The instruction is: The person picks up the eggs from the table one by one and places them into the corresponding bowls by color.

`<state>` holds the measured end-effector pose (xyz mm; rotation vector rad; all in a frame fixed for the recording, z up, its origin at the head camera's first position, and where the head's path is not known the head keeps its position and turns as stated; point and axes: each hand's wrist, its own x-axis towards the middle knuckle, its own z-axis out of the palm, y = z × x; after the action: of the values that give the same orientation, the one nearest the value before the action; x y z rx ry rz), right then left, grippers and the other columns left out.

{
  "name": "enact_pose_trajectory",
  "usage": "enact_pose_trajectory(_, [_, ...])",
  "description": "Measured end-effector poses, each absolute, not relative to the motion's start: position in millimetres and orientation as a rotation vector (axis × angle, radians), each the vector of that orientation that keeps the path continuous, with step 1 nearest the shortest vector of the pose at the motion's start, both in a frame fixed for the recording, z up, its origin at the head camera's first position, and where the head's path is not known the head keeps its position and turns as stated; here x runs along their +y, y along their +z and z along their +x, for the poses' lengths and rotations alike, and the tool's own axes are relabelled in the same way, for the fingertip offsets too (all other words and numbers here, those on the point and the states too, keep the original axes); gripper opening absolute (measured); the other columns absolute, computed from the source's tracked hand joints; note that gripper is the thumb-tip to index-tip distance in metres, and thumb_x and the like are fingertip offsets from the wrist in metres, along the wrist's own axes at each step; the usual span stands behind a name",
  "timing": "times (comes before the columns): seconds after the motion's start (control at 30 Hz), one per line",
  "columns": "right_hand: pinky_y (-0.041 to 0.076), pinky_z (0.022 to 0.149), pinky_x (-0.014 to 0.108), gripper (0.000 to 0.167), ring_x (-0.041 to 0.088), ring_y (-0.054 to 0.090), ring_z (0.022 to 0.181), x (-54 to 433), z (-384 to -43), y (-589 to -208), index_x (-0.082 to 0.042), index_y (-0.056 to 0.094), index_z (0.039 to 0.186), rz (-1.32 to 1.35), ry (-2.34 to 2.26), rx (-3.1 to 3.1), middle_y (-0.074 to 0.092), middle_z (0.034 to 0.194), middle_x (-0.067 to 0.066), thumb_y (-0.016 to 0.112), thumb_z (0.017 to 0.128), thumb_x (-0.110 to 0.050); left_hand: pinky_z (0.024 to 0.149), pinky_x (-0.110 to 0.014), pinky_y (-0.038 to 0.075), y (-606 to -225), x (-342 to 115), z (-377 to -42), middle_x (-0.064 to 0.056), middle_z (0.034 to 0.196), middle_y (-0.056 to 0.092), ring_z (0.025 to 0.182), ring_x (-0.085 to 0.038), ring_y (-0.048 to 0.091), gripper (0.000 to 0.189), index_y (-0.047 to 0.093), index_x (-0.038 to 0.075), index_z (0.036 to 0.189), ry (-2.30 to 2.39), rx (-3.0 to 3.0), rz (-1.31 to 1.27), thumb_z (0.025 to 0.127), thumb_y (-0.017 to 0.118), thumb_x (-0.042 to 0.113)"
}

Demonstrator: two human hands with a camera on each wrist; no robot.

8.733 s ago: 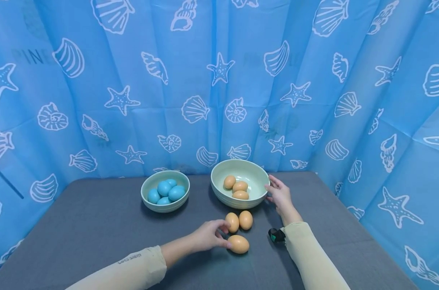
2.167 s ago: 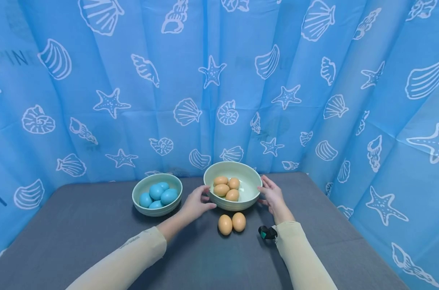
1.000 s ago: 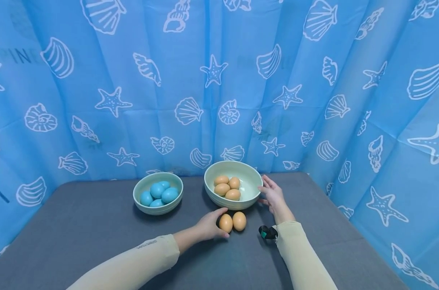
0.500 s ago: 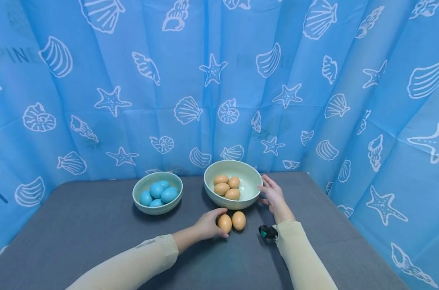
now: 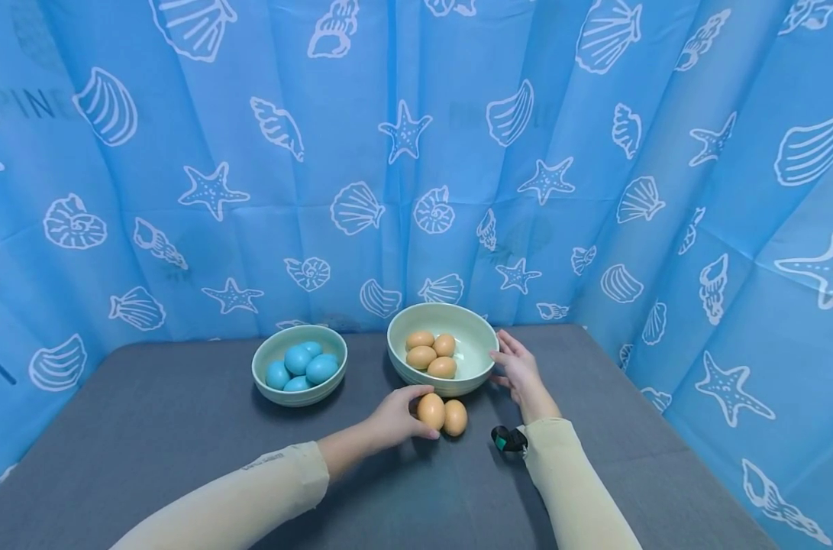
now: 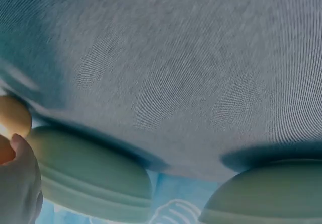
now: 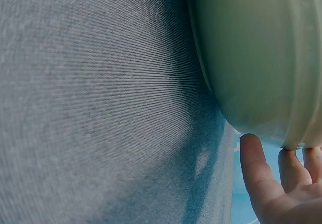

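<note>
My left hand (image 5: pixel 394 418) pinches a brown egg (image 5: pixel 431 411) between thumb and fingers, in front of the larger pale green bowl (image 5: pixel 481 325). A second brown egg (image 5: pixel 455 418) stands on the table right beside the held one. Several brown eggs lie grouped in the left part of that bowl. My right hand (image 5: pixel 522 374) rests its fingertips against the bowl's right side, fingers fairly straight. In the right wrist view, fingers (image 7: pixel 254 156) touch the bowl's outer wall (image 7: pixel 246 58). Only part of the left hand (image 6: pixel 20 183) shows at the edge of the left wrist view.
A smaller pale green bowl (image 5: pixel 299 397) with several blue eggs (image 5: pixel 321 369) stands to the left. Dark grey cloth covers the table (image 5: pixel 182 428). A blue curtain (image 5: pixel 402 229) with white shells hangs behind. A black band (image 5: pixel 508 439) sits near the right cuff.
The left hand let an egg into the larger bowl earlier, then came back to the front pair. Over the last half second its egg moved slightly up and right. The right hand stays at the bowl.
</note>
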<state>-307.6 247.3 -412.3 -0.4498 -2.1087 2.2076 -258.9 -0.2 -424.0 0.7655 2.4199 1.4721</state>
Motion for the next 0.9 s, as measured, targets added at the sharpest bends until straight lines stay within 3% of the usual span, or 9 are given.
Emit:
enact_pose_trajectory(0.43, [0.037, 0.104, 0.057, 0.059, 0.028, 0.026, 0.143, 247, -307, -412, -0.012, 0.024, 0.155, -0.447, 2.197, -2.115, 0.022, 0.159, 0.007, 0.047, 0.102, -0.005, 0.083, -0.036, 0.053, -403, 2, -266, -0.018, 0.131, 0.056, 0.104, -0.03, 0.058, 0.071, 0.05, -0.007, 0.136, 1.581, 2.384, 0.748, 0.074, 0.083, 0.002])
enact_pose_trajectory(0.9, [0.039, 0.104, 0.056, 0.059, 0.027, 0.028, 0.143, 247, -308, -414, -0.013, 0.024, 0.155, -0.46, 2.205, -2.107, 0.023, 0.159, 0.006, 0.048, 0.102, -0.005, 0.082, -0.034, 0.055, -385, 11, -284, -0.021, 0.137, 0.05, 0.109, -0.034, 0.058, 0.07, 0.048, -0.006, 0.138, 1.743, 2.361, 0.663, 0.077, 0.081, 0.0])
